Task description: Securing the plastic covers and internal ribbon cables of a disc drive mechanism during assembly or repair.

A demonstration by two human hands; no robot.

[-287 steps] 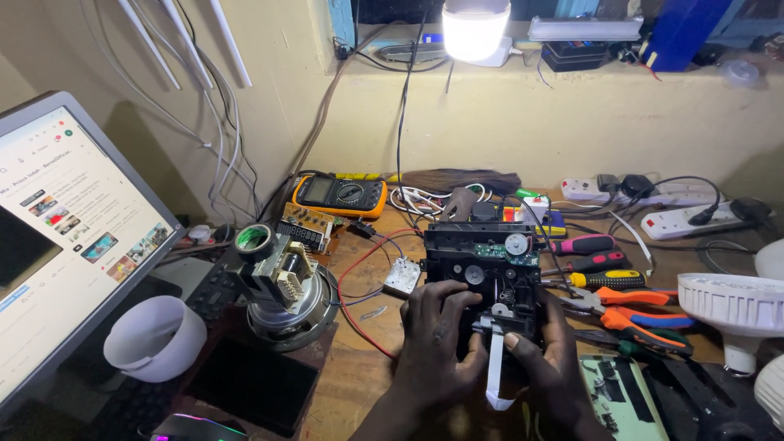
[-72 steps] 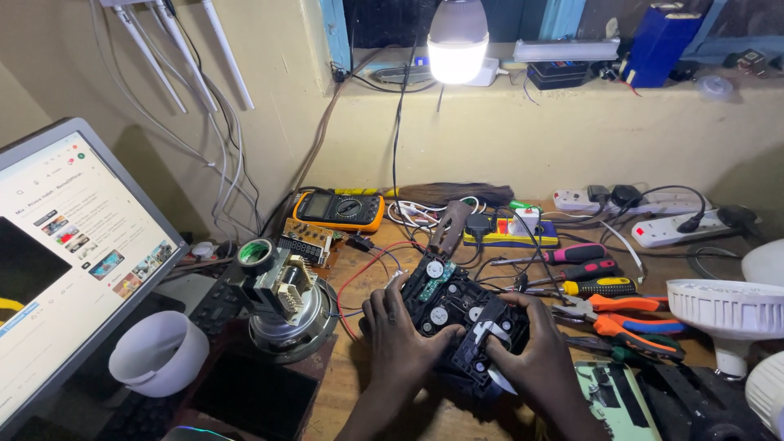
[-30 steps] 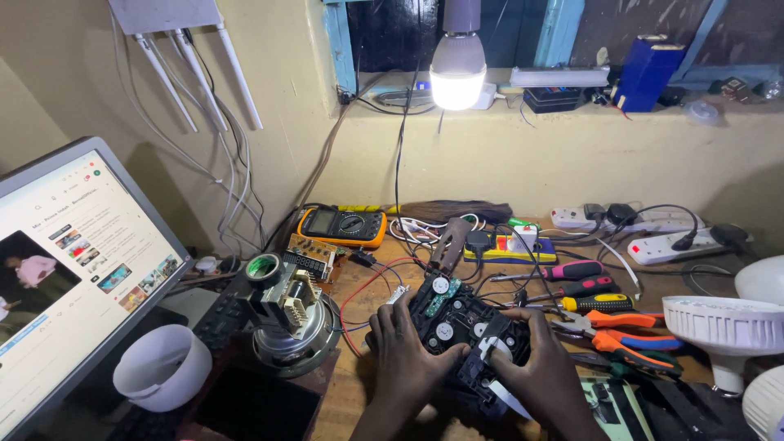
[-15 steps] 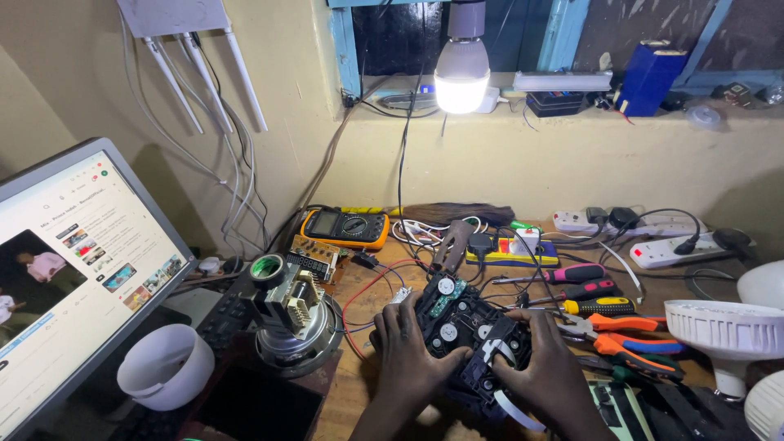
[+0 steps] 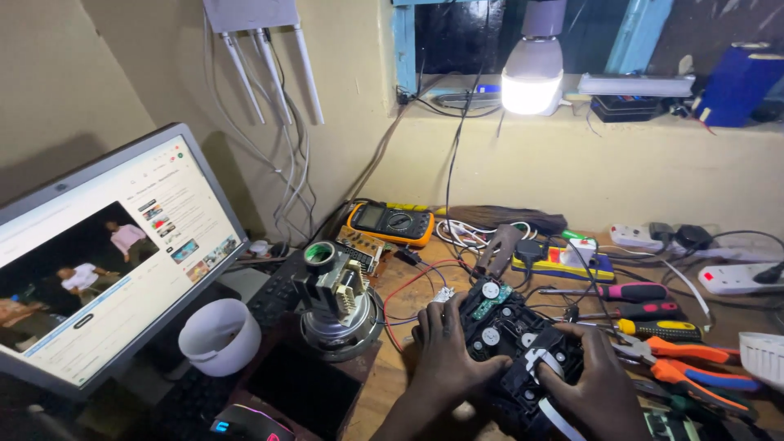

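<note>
1. Head view: the black plastic mechanism [image 5: 510,339], an angular chassis with white round gears and a small green circuit board, lies on the wooden worktop [image 5: 392,384] at lower centre; the left hand [image 5: 447,355] clasps its left edge, fingers curled over the top; the right hand [image 5: 592,380] grips its right side.
2. Head view, surroundings: a cylindrical metal motor [image 5: 336,306] stands just left; a smooth white bowl [image 5: 216,336] sits before the monitor [image 5: 106,245]; orange-handled pliers [image 5: 682,363] lie to the right.

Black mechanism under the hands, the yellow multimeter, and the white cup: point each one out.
black mechanism [image 5: 502,327], head view, on its top face between the white gears.
yellow multimeter [image 5: 390,222], head view, on its dark front panel.
white cup [image 5: 219,337], head view, on its outer wall.
</note>
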